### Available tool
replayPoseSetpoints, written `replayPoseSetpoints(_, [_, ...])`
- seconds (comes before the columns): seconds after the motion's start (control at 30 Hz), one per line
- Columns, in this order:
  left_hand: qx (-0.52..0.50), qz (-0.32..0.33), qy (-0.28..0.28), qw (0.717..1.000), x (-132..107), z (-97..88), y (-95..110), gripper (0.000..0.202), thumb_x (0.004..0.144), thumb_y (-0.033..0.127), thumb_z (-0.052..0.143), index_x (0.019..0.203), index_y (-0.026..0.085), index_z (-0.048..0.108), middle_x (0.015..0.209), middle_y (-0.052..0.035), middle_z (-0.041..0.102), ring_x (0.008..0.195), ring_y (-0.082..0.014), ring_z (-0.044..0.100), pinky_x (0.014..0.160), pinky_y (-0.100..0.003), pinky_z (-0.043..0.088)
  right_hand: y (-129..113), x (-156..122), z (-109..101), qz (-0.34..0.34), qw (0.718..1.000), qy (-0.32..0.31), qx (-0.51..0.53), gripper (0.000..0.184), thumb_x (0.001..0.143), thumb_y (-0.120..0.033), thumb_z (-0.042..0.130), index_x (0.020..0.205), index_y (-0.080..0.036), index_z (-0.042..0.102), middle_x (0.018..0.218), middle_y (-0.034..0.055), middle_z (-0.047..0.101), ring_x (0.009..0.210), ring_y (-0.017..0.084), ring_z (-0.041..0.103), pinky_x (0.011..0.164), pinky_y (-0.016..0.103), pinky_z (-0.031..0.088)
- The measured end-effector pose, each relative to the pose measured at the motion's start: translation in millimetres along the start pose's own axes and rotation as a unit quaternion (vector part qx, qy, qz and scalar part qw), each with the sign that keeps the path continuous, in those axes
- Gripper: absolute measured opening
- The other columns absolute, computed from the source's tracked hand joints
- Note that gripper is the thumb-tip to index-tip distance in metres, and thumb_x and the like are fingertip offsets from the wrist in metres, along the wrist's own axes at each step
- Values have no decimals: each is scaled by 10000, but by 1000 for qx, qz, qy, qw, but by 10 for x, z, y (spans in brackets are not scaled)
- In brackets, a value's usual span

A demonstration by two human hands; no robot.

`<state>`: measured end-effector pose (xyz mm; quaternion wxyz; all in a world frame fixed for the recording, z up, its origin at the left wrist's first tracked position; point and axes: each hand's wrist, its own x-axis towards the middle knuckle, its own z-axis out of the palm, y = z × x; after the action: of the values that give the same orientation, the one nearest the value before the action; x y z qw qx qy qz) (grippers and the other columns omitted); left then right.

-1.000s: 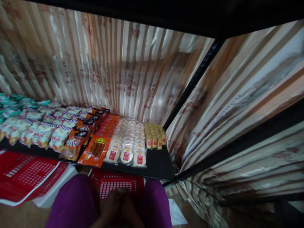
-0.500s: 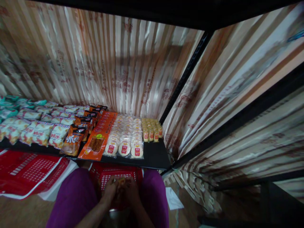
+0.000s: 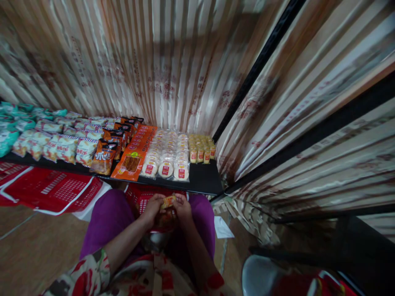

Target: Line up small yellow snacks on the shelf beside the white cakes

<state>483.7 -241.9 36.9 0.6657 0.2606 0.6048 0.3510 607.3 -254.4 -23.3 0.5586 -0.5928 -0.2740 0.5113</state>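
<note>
My left hand [image 3: 152, 209] and my right hand [image 3: 182, 209] meet in my lap, both closed on a small yellow snack packet [image 3: 168, 202] held between them. They hover over a red plastic basket [image 3: 142, 195] wedged between my purple-clad knees. Just beyond, a low black shelf [image 3: 202, 181] carries rows of snacks: small yellow packets [image 3: 201, 149] at the right, round white rice-cracker packs [image 3: 168, 158], a flat orange pack [image 3: 135, 152], orange-black bags [image 3: 106, 152] and pale chip bags [image 3: 58, 146].
A striped cloth [image 3: 160, 65] hangs behind and to the right of the shelf, crossed by a black frame post [image 3: 256, 70]. Red baskets [image 3: 58, 191] lie on the floor at left. White paper [image 3: 222, 228] lies on the floor; a grey stool [image 3: 262, 275] stands at lower right.
The view has tilted down, so the shelf sits higher and my arms and patterned sleeves show. My hands have risen from my lap with the yellow packet, now plainly visible between them.
</note>
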Motion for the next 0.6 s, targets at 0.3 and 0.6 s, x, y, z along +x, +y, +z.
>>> replayPoseSetpoints(0.3, [-11,12,-49,999,-72,133,-42,228,656,86,507,867,165,541,744,0,612,630,-94,583,522,-171,457,-240,-47,-161,-30,999,20,1,395,614,-426,662,912,-175,594,831,49,674,709,171,630,657,291,518])
replayPoseSetpoints(0.6, [-4,87,-33,996,-88,281,20,244,726,181,532,968,162,511,766,-3,595,646,-96,575,541,-185,439,-300,-15,-345,-70,995,6,-65,422,689,-376,581,1051,-159,585,878,68,687,768,187,652,690,288,518])
